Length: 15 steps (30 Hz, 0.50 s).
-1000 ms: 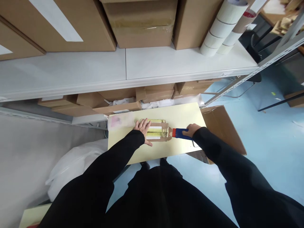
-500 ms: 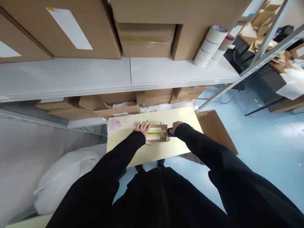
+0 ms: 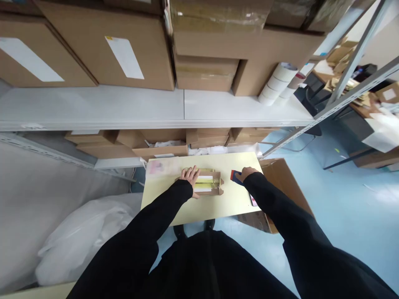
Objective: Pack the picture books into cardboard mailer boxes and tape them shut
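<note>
On the pale yellow table [image 3: 218, 209] lies a small cardboard box [image 3: 215, 190] with white labels and shiny yellowish tape across its top. My left hand [image 3: 190, 178] rests on the box's left part with its fingers spread, and it covers that end. Small flaps stick out at the box's right end. My right hand [image 3: 247, 172] is closed around a blue tape dispenser [image 3: 236, 176] with a red end, held to the right of the box and apart from it. Partly under my right sleeve is a flat, dark-edged thing [image 3: 253, 201] with a pink face.
A stained sheet [image 3: 158, 166] lies at the table's left. Past the far edge stands a shelf [image 3: 131, 110] with cartons and stacked tape rolls [image 3: 277, 83]. An open carton [image 3: 285, 187] stands right of the table, and a white plastic bag [image 3: 87, 236] lies at left.
My right hand moved the tape dispenser left to the box's right end, then back right, away from it. My left hand stayed on the box. The camera view has shifted.
</note>
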Tool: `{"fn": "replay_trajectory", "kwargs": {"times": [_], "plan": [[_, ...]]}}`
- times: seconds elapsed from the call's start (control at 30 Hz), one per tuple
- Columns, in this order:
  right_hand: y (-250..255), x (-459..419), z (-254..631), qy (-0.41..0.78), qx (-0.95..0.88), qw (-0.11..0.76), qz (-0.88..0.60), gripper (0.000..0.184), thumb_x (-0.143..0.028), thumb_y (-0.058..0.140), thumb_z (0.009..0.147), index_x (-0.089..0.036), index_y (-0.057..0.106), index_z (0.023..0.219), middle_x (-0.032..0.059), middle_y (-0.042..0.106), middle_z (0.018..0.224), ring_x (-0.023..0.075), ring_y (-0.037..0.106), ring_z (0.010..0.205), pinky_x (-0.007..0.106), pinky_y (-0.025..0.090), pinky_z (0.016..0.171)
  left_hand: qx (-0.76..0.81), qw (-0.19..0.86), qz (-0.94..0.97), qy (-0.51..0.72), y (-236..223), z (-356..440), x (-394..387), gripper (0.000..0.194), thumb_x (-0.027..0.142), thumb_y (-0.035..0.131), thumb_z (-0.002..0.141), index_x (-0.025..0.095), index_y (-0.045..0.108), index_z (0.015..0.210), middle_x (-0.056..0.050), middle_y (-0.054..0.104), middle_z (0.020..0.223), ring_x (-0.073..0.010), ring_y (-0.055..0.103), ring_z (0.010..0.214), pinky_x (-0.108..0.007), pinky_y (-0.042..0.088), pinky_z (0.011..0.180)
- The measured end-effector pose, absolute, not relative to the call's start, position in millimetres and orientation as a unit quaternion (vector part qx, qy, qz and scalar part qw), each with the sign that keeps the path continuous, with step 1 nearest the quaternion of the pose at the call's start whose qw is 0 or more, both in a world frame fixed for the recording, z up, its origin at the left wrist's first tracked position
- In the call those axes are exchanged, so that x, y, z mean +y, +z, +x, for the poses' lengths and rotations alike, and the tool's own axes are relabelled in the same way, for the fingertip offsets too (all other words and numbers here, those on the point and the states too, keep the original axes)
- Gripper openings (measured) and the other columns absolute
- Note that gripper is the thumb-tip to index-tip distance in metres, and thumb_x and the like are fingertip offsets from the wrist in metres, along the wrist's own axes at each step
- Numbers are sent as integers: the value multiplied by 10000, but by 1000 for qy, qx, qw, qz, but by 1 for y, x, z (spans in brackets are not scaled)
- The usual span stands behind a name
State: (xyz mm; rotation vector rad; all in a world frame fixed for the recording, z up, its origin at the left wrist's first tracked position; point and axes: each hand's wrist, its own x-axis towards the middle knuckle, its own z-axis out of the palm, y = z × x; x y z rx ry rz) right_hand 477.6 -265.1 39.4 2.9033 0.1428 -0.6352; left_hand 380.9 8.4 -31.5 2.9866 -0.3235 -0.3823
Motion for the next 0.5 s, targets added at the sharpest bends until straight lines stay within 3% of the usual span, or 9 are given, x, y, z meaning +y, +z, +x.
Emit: {"fn": "replay_trajectory", "kwargs": {"times": [0.17, 0.3, 0.5], "plan": [[34, -287, 488, -182, -22, 1, 983, 602, -583, 291, 792, -98, 614, 946, 183, 629, 942, 275, 587, 885, 322, 420, 707, -91, 65, 987, -118, -32, 376, 8, 1280, 666, 636, 384, 102, 70, 1384, -179, -16, 1449, -338, -69, 1312, -532, -54, 1006], [7, -285, 471, -163, -69, -66, 982, 539, -479, 205, 854, -119, 583, 989, 146, 633, 956, 233, 588, 890, 280, 416, 702, -93, 100, 981, -140, -24, 376, 15, 1313, 670, 647, 366, 111, 39, 1386, -181, -63, 1445, -345, -100, 1308, -532, -53, 1012], [-21, -268, 460, -182, -55, -59, 980, 414, -343, 277, 835, -87, 521, 1051, 161, 613, 965, 242, 567, 930, 306, 410, 754, -6, 166, 976, -139, -17, 364, 54, 1119, 576, 609, 564, 163, -25, 1387, -157, -27, 1453, -323, -4, 1321, -534, 98, 1023]]}}
